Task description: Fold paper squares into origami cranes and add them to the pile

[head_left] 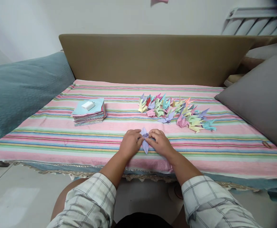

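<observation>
Between my two hands is a purple origami crane [145, 146], its pointed wings spread toward and away from me over the striped cloth. My left hand [131, 142] pinches its left side between thumb and fingers. On the opposite side my right hand [159, 141] grips it the same way, with the thumb near the centre fold. The fingers cover both ends of the paper. Just beyond the hands, to the right, lies a group of folded paper cranes [169, 106] in many colours. A single purple crane [168, 118] sits at the near edge of that group.
A stack of square coloured paper [89, 118] stands at the left with a small white block [88, 105] on top. The pink striped cloth [119, 91] covers the seat. A brown backrest [152, 60], a blue cushion [26, 85] and a grey pillow [262, 98] border it.
</observation>
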`<state>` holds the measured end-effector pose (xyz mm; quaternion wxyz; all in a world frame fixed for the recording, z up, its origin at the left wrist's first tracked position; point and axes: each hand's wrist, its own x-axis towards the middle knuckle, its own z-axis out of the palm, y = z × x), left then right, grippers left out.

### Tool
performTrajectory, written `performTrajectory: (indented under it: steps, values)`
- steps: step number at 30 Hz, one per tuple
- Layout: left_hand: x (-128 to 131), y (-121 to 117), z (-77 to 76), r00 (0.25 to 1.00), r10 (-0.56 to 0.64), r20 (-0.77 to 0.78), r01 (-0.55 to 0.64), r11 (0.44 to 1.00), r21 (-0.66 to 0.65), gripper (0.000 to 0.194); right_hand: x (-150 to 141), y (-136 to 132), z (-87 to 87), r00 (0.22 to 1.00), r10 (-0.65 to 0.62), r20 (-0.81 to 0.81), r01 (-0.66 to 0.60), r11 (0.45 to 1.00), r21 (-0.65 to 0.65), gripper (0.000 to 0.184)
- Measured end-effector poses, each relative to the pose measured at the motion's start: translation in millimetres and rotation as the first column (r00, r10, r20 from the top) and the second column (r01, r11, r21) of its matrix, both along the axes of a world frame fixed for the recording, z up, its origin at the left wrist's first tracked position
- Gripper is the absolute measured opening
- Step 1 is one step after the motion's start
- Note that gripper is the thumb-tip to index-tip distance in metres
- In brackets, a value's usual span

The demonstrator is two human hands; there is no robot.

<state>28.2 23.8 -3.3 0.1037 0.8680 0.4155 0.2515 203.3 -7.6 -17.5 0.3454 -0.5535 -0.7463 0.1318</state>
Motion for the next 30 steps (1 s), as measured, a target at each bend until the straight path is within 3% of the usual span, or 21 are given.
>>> performTrajectory:
  steps: [8,13,24,30]
  values:
    - [4.3,-1.2,1.7,0.991,0.129,0.016,-0.128,0.99,-0.054,0.02,-3.9,5.2,-1.6,0.998,-0.062,-0.003,0.062,0.998,-0.028,0.019]
    - [4.8,-0.4,2.2,0.987,0.148,0.055,-0.143,0.986,-0.083,0.019,-6.5,7.9,-1.9,0.995,-0.097,-0.022,0.096,0.994,-0.046,0.025]
    - [7.6,1.4,1.5,0.984,0.17,0.05,-0.164,0.981,-0.103,0.024,-15.9,8.7,-4.5,0.972,-0.235,-0.023,0.235,0.972,0.011,0.019]
    - [8.4,-0.5,3.1,0.977,0.21,0.033,-0.206,0.974,-0.097,0.011,-19.3,4.1,-1.4,0.959,-0.282,-0.014,0.282,0.958,0.042,0.009]
